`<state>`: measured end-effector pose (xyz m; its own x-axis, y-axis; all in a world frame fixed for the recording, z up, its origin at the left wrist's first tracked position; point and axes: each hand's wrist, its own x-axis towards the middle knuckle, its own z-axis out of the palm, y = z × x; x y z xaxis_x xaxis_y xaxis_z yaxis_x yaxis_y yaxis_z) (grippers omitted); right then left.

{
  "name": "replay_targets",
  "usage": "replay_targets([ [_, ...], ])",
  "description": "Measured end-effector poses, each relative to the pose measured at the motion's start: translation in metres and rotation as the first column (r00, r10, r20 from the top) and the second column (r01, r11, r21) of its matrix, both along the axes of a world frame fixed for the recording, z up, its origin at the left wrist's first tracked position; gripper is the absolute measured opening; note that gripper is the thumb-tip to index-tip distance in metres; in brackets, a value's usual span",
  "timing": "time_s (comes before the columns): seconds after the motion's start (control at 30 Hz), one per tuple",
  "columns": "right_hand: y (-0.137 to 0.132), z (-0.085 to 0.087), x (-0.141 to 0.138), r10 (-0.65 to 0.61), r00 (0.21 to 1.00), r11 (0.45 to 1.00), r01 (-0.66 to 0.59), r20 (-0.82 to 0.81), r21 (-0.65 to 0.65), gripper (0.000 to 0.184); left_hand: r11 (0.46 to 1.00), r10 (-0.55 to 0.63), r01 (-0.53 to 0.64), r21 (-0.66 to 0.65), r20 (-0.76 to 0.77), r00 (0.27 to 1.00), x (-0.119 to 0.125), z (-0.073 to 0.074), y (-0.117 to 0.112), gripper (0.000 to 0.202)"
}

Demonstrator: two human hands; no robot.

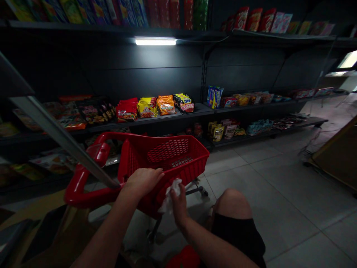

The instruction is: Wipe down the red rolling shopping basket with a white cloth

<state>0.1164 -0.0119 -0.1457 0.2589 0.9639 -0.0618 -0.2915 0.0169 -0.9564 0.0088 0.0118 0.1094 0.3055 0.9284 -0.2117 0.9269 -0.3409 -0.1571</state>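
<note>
Open left hand (pixel 142 182) lies palm-down, steadying the red wheeled shopping basket (pixel 192 156), while the right hand (pixel 180 206) grasps a crumpled white tissue (pixel 170 195).

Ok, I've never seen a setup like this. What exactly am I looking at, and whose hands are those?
There's no machine here. This single picture comes from a camera worn on a person's head, looking down at their own bare hands. The left hand rests on the rim of a red cart. The right hand holds a crumpled white tissue or cloth beside it. Ahead are shelves of snack packets, and below is a tiled floor.
</note>
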Motion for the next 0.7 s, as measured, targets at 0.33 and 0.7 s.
replay_targets([
  [0.33, 0.075, 0.005, 0.119, -0.438, 0.895, 0.889, 0.416, -0.089, -0.189, 0.041, 1.0, -0.001, 0.001, -0.005, -0.017, 1.0, -0.007, 0.002, -0.007, 0.043],
  [0.7, -0.001, -0.047, 0.005, -0.241, 0.927, 0.945, 0.156, -0.289, -0.289, 0.063, 1.0, 0.021, -0.021, 0.008, -0.033, 0.999, 0.006, -0.004, -0.002, 0.047],
])
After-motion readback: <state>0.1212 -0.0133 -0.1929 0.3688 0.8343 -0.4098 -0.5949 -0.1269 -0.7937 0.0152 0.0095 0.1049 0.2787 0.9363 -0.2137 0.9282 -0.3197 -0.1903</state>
